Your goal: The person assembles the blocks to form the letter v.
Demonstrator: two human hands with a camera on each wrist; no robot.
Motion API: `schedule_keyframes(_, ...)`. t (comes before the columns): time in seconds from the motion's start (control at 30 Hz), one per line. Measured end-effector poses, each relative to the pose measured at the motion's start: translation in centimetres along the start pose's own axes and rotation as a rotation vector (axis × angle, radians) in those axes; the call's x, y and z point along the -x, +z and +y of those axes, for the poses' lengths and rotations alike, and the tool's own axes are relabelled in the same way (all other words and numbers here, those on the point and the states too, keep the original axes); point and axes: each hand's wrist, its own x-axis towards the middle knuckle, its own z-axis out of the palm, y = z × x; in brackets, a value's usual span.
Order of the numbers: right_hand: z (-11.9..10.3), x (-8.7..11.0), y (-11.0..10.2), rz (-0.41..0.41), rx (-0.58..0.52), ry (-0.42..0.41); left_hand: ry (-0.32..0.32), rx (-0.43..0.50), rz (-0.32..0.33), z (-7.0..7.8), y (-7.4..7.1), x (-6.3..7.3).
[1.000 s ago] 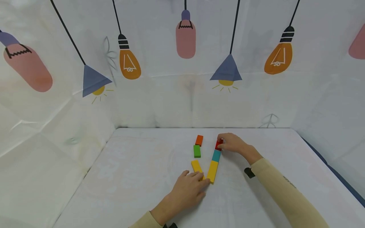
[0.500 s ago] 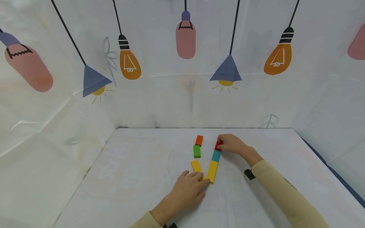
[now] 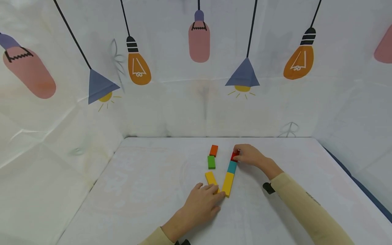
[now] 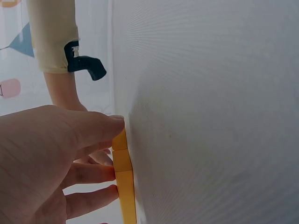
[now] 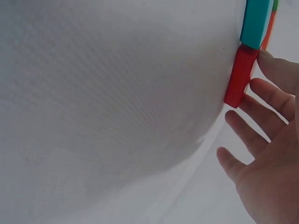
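Observation:
Two yellow blocks meet in a V on the white table: the left yellow block (image 3: 211, 177) is partly under my left hand (image 3: 200, 205), and the right yellow block (image 3: 228, 184) slants up and away. My left fingers, spread and fairly straight, touch the yellow blocks (image 4: 125, 191) near the V's point. Beyond the right yellow block, a teal block (image 3: 232, 167) and a red block (image 3: 234, 156) continue the line end to end. My right hand (image 3: 252, 158) holds the red block (image 5: 240, 77) between thumb and fingers, beside the teal block (image 5: 256, 23).
Left of that line lie a green block (image 3: 211, 162) and an orange block (image 3: 213, 150), nearly touching, with a gap between the green and the left yellow block. A white sheet printed with lamps (image 3: 171, 109) hangs behind the table (image 3: 137, 190).

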Motion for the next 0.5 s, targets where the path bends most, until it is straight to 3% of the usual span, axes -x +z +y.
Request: schedule_keyframes(0.5,-0.08,0.1,0.08,-0.03,-0.022,0.034,-0.002,0.002,0.001,0.05,0.1,-0.04)
